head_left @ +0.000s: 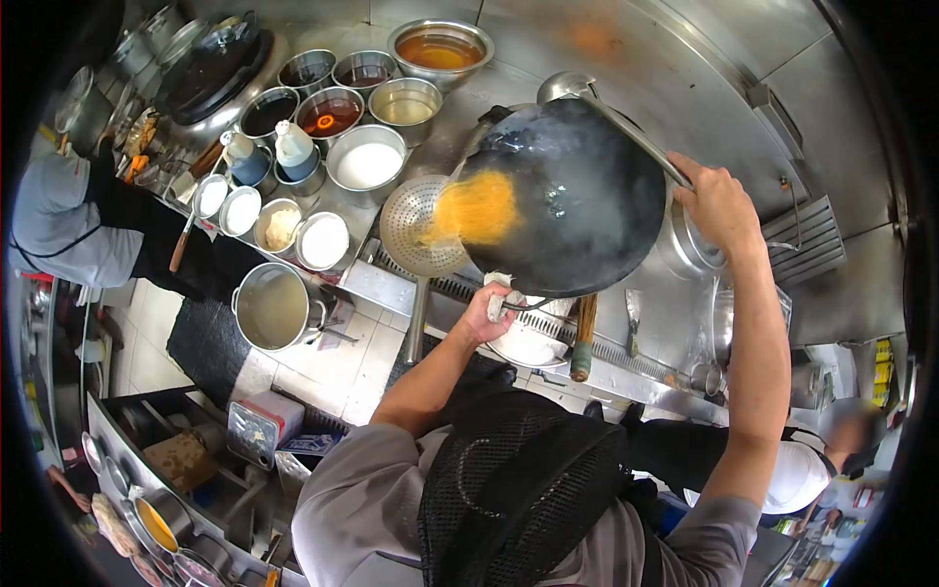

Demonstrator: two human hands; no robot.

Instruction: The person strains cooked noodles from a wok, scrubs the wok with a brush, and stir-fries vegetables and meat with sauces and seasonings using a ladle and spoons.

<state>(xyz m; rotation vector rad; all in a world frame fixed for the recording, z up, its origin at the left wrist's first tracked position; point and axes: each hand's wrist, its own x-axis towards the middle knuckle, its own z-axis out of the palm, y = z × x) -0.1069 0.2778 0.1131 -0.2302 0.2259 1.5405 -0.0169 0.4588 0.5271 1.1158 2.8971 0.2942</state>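
Your left hand [477, 319] grips the wok [587, 215] through a cloth [498, 304]; your right hand [721, 207] holds a ladle [634, 134]. Beyond your left hand, blurred yellow food [484, 207], perhaps strands, spans wok and strainer [403, 223].

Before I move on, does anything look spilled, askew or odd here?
Only the yellow food stands out: it straddles the edge of the wok, partly over the strainer. The left hand grips the wok, so this is probably tipping out, not a spill.
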